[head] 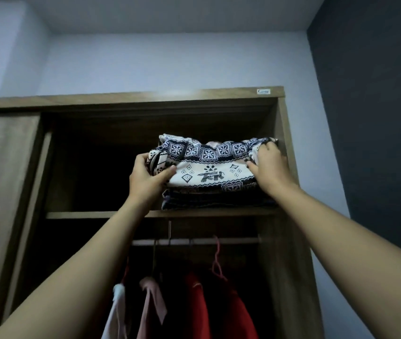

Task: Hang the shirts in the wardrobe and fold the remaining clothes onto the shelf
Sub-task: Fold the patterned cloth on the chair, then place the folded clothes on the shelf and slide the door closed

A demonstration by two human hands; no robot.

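Gripping a folded patterned garment (206,165) with both hands, up at the top shelf (96,214) of an open wooden wardrobe (290,241). Holding its left end with the left hand (149,178), thumb laid across the front face, fingers wrapped round behind the fold. Clamping its right end with the right hand (269,167), fingers bunched into the cloth, thumb on the front. White cloth, navy bands, flower squares, diamonds, an elephant print. Placed on top of a darker folded pile (214,198) at the right end of the shelf, close to the front edge, right end up against the wardrobe's right side panel. Cannot tell whether fully resting on the pile or partly carried by the hands. Too dark to read anything in the left half of the shelf. Below the shelf, a hanging rail (238,241) across the opening, with a pink hanger (216,260) hooked on it toward the right. Under the rail, left to right: a white garment (117,311), a pink shirt (151,302), a red shirt (199,307), hanging close side by side. More dark cloth right of the red one, too dim to name. Over the wardrobe's left side, a sliding door (1,179). On the top front edge near the right corner, a small white label (263,91), text unreadable. Behind and above, a pale wall (170,62); on the right, a dark wall (378,118). Bare forearms, reaching up from the lower corners of the view.
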